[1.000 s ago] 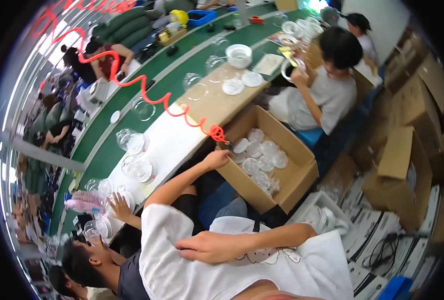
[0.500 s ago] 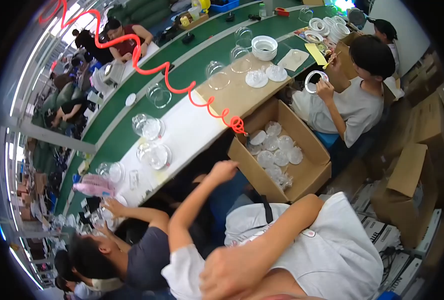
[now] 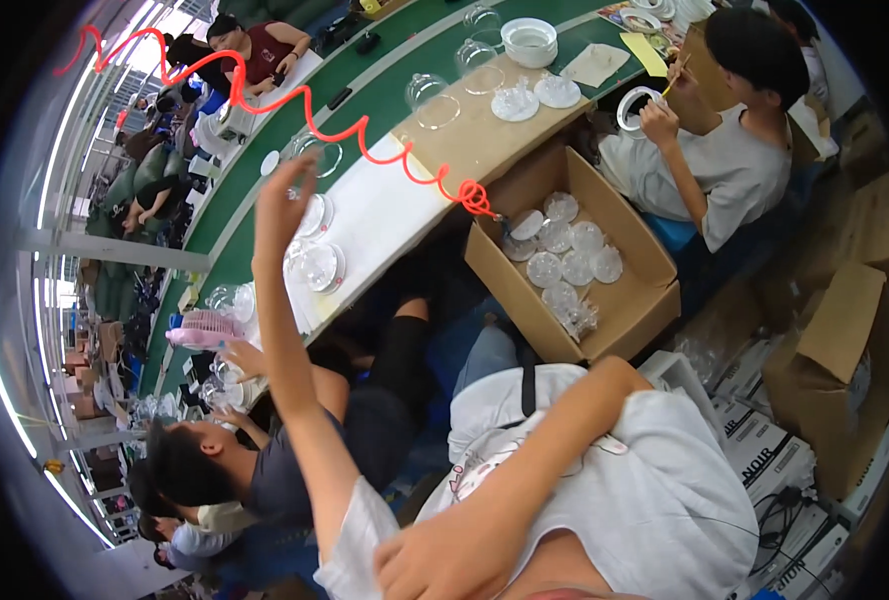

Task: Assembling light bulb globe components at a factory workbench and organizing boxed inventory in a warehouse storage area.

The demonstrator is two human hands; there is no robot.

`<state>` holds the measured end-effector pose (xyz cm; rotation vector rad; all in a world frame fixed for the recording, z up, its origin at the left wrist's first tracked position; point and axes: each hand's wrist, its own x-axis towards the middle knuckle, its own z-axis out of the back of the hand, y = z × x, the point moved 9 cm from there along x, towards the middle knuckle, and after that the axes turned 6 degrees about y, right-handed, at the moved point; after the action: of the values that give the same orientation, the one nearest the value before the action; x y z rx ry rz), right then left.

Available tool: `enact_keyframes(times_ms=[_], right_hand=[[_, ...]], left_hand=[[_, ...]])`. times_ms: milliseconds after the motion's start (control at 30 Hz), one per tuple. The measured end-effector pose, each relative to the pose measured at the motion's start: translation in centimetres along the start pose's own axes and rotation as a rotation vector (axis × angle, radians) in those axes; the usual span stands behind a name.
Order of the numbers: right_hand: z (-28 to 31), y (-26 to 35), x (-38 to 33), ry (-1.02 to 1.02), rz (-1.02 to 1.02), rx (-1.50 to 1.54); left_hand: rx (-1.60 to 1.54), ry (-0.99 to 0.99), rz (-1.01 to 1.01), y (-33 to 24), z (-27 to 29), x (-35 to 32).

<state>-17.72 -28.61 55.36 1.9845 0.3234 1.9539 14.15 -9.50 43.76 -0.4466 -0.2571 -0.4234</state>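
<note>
My left hand is raised over the work table with the arm stretched out. Its fingers are somewhat blurred but look apart, and I see nothing held in them. It overlaps a clear plastic dome on the green belt; whether they touch I cannot tell. Just below the hand, clear round plastic covers lie on the white table top. Bent across my white shirt, my right arm brings my right hand to rest near the left sleeve. Its fingers lie loosely spread on the cloth, holding nothing.
An open cardboard box beside the table holds several clear covers. A red coiled hose hangs across the view. One co-worker on the right holds a white ring; another works at left beside a pink fan. Cartons stand at right.
My left hand has risen from beside the box, moving left and away over the table. My right hand stays against my shirt. The view has shifted slightly.
</note>
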Motion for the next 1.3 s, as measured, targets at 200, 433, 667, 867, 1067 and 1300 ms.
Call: enact_keyframes(times_ms=[200, 433, 667, 867, 1067, 1300], right_hand=[[18.7, 1.8, -5.8, -0.512, -0.543, -0.361], [21.2, 1.6, 5.5, -0.356, 0.096, -0.327], [26.2, -15.9, -0.4, -0.256, -0.162, 0.455], [25.7, -20.3, 8.6, 0.023, -0.336, -0.617], [30.4, -22.9, 6.1, -0.118, -0.042, -0.616], [55.7, -50.2, -14.7, -0.389, -1.239, -1.42]], left_hand=[[-1.588, -0.368, -0.582, -10.0, 9.7, -1.4], [-1.34, -0.502, -0.924, -7.5, 14.8, -6.8], [-1.09, -0.768, 0.47, 10.8, 1.6, -9.4], [-0.943, -0.43, 0.669, 13.5, -8.2, -12.2], [-0.994, -0.38, 0.962, 15.6, -16.1, -16.4], [-0.788, -0.453, 1.024, 17.4, -20.3, -14.1]])
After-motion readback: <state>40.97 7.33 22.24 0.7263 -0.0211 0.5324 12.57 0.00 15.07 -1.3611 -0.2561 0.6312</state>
